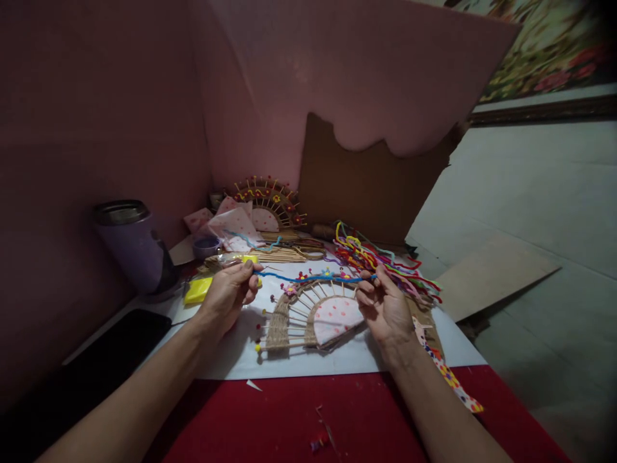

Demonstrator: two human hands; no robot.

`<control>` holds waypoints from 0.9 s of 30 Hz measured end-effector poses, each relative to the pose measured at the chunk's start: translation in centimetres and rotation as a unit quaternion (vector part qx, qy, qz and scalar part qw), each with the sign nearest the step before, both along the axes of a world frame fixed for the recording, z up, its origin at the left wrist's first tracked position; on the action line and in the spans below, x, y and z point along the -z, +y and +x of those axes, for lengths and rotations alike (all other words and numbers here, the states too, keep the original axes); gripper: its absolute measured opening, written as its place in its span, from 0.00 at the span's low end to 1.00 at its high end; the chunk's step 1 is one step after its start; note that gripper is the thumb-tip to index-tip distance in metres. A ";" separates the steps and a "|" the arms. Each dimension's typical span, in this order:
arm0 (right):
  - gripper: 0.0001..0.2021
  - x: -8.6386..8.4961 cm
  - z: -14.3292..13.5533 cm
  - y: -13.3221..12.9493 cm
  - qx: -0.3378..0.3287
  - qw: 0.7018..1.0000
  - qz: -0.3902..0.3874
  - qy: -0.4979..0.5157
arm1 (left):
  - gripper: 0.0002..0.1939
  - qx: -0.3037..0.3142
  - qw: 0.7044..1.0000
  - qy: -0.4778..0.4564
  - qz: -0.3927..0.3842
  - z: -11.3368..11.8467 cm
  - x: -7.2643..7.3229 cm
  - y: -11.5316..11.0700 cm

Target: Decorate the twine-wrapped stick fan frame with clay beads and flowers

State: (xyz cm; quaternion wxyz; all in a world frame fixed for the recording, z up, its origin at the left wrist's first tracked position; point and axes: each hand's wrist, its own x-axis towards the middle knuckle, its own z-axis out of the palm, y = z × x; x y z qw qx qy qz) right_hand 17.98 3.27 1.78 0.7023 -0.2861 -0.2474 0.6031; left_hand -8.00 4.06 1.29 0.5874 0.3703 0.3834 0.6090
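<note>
A blue pipe cleaner [299, 280] is stretched nearly level between my two hands. My left hand [231, 289] pinches one end of it, and my right hand [383, 302] grips the other end with fingers curled. Below it on white paper lies a half-round fan-shaped craft [277, 328] of woven twine and thin sticks. Small coloured beads tip the sticks, and several little flowers sit along its upper edge. Its centre is a white half-circle [335, 318] with pink spots, partly hidden by my right hand.
Colourful pipe cleaners [366, 254] are heaped at the right back. Behind stand a finished-looking beaded fan [270, 199] and a cardboard sheet [357, 186]. A purple tumbler [137, 247], a yellow packet [197, 290] and a dark flat device [125, 344] are at left. Red cloth [270, 418] covers the front.
</note>
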 end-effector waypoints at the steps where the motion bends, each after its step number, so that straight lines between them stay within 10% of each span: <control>1: 0.18 0.0 0.2 0.1 0.006 1.000 0.000 0.002 | 0.10 -0.011 1.000 0.010 0.003 -0.1 0.0 0.0; 9: 0.20 -0.7 -0.2 -0.4 -0.053 0.998 -0.002 0.016 | 0.17 -0.046 0.984 0.149 0.080 0.4 0.0 -0.2; 20: 0.11 -0.1 -2.4 -1.9 -0.160 0.987 0.019 -0.013 | 0.19 0.278 0.953 0.118 0.011 4.4 0.2 -4.0; 27: 0.05 -0.3 -2.2 -1.8 -0.148 0.988 0.039 -0.002 | 0.18 0.311 0.944 0.103 -0.039 4.4 1.0 -4.1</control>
